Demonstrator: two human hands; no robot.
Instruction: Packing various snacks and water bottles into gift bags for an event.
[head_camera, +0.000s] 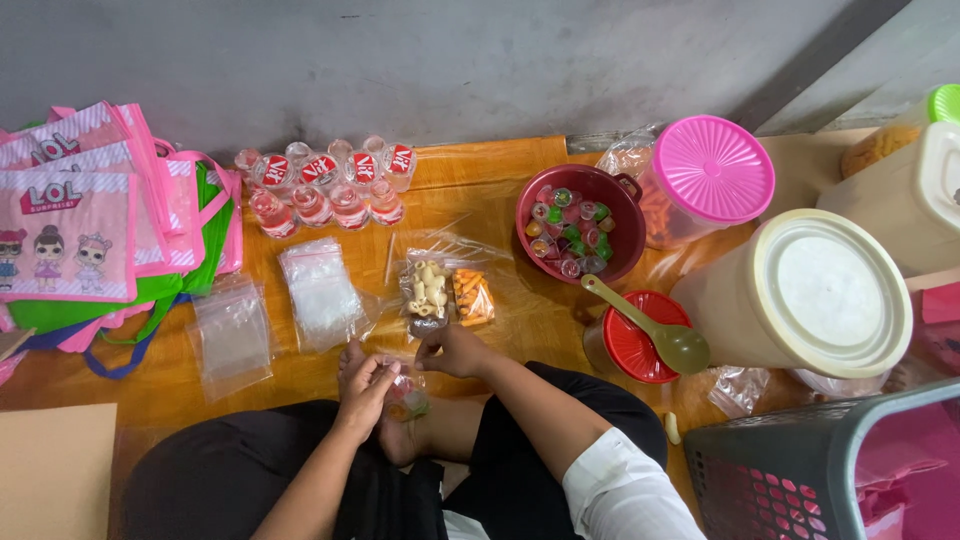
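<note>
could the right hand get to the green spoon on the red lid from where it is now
Probably yes. The right hand holds a small clear bag with the left hand, but the green spoon lies uncovered on the red lid, with nothing between them.

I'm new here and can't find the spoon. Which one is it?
Find the big cream tub with the round lid on the right. Just left of it stands a small jar with a red lid. The pale green spoon lies across it, the only utensil there.

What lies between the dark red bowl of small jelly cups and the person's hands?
In the head view, between the dark red bowl and the hands, lie clear snack packets of pale and orange pieces.
</note>
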